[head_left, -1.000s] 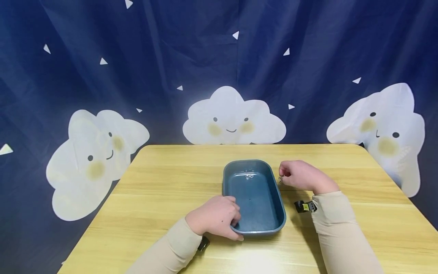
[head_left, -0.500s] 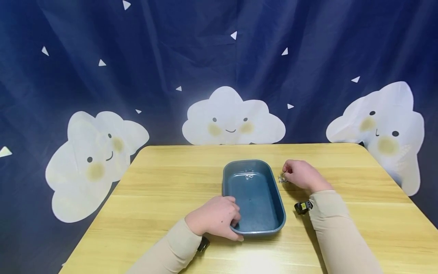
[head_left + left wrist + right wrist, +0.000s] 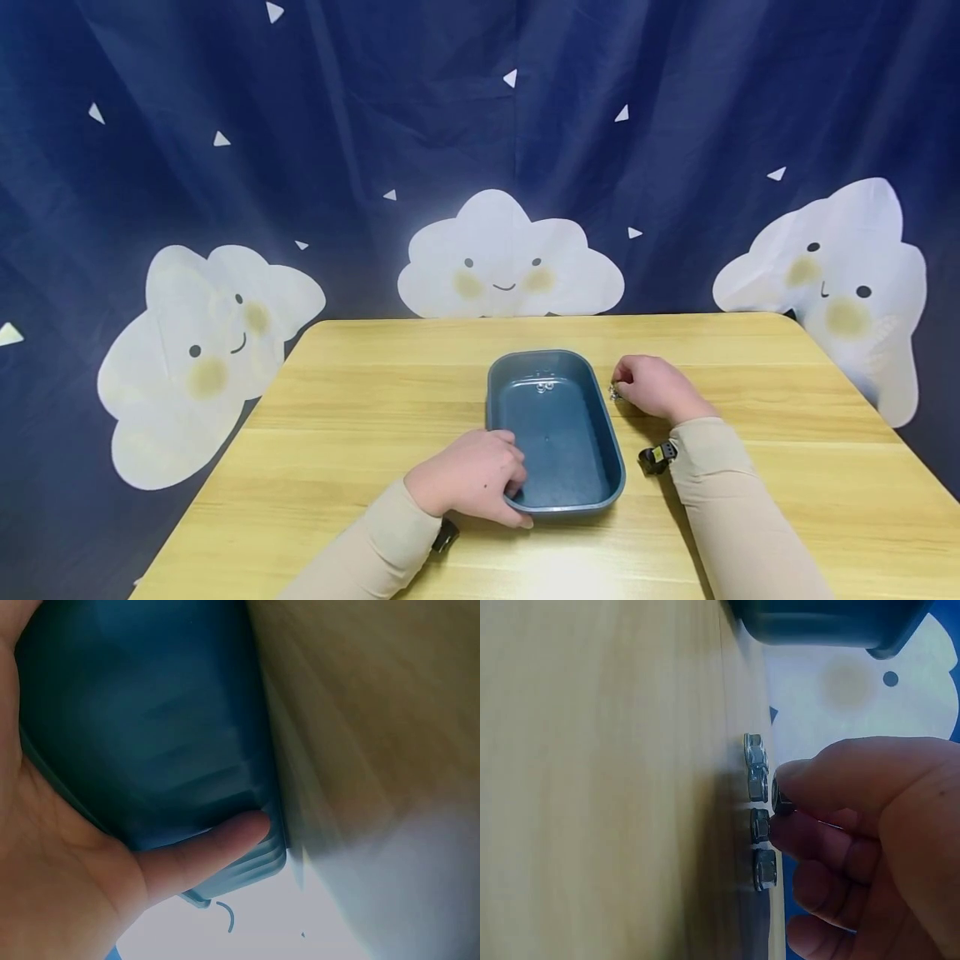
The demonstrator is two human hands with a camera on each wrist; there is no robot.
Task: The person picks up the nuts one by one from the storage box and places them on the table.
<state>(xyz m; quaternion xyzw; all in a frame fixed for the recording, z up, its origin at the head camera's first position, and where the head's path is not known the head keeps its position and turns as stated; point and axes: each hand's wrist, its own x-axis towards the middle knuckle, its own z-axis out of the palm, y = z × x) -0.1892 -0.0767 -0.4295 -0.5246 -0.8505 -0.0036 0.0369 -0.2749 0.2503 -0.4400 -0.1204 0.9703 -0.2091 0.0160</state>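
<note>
A dark blue plastic bin stands on the wooden table. Fingers inside and thumb outside, my left hand grips its near left corner; the left wrist view shows the thumb along the outer wall. Inside, at the far end, lie small shiny nuts. Right of the bin, my right hand pinches a metal flange nut between thumb and forefinger. Several more flange nuts sit in a row on the tabletop, close beside those fingertips. In the head view the hand partly covers this group.
The light wooden table extends around the bin to both sides. Behind its far edge hangs a dark blue curtain printed with white clouds. A black wrist camera sits under the right sleeve cuff.
My right hand drew slightly right and back, uncovering the nuts, then came left and down over them again, now with one pinched. The left hand and the bin stay put.
</note>
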